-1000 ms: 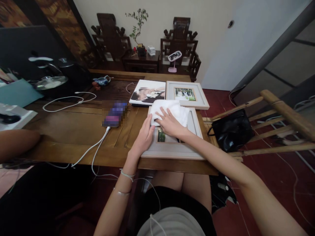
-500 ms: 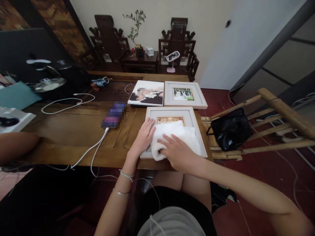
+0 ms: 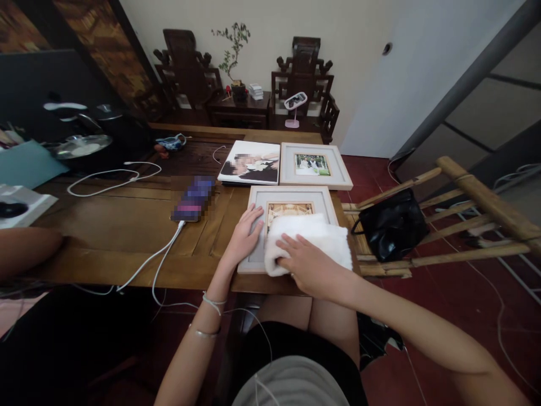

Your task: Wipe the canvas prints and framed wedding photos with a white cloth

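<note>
Towel (image 3: 332, 239) lay folded beneath the right hand (image 3: 311, 265), across part of the near photo frame (image 3: 256, 256) at the right end of the table (image 3: 127, 242); the left hand (image 3: 245, 234), apart, rested flat on the frame's left edge. Wiping seemed in hand; the next stroke would call for steadiness. Whether the right hand gripped or merely pressed was unclear. No writing was legible.
</note>
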Tool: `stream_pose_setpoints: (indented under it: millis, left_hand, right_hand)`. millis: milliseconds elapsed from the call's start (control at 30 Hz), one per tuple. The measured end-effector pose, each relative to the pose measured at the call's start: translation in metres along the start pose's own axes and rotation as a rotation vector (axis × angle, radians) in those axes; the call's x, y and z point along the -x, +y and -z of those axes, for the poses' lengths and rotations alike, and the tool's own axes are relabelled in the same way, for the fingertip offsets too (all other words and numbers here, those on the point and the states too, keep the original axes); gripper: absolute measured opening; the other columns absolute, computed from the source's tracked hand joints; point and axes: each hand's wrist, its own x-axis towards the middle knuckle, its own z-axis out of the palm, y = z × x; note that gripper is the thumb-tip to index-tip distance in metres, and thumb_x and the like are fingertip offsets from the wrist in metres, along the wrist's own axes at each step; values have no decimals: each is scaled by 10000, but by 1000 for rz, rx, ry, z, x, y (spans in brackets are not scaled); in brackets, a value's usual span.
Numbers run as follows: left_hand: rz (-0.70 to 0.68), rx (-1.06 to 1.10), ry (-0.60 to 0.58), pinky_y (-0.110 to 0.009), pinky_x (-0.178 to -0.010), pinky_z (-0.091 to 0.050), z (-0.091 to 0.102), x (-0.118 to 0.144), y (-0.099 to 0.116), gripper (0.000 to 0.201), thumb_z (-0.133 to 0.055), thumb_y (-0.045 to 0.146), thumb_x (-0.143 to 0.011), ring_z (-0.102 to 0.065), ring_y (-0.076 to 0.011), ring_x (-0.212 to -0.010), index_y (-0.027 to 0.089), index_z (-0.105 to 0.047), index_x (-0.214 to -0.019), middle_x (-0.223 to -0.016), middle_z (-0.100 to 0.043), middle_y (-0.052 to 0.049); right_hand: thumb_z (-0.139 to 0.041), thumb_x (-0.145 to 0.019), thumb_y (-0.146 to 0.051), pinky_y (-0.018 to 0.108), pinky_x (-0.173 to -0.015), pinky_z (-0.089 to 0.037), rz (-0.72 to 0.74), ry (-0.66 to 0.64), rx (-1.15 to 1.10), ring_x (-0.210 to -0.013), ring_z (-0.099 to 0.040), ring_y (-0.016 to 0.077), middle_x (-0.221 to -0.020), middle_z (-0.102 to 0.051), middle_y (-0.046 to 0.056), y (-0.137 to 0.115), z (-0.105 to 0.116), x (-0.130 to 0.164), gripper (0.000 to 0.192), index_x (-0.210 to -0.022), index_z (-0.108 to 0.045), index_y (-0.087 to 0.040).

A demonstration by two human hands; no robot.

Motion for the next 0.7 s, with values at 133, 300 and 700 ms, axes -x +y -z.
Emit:
stream_pose_setpoints:
  millis: [133, 300, 700]
  left_hand:
    - [-62, -71, 19, -490, -1152, -310, -2, 2, -1, 361, -432, 209, -928, -378, -242, -1393, 143, -566, -1256, -1383, -547, -141]
    - [-93, -90, 19, -503, -1145, -326, 0, 4, 1, 356, -448, 191, -925, -392, -250, -1385, 147, -557, -1261, -1368, -558, -145]
    - [-148, -95, -27, -508, -1146, -339, 1, 3, -6, 430, -353, 102, -908, -361, -235, -1403, 131, -571, -1277, -1364, -568, -135]
  right_hand:
    - [-501, -829, -97, 531, -1105, -300, 21, 32, 16, -1376, -352, 346, -1422, -476, 209, -10, -2, -16, 366, -1165, -647, -97]
    - [-529, -772, -69, 611, -1083, -275, -156, 6, 103, -1355, -380, 356, -1402, -521, 152, 7, 2, 32, 397, -1130, -677, -155]
    - [-474, -774, -35, 612, -1088, -265, -423, 112, 295, -1369, -363, 357, -1444, -485, 117, 72, -4, 51, 433, -1131, -685, -159]
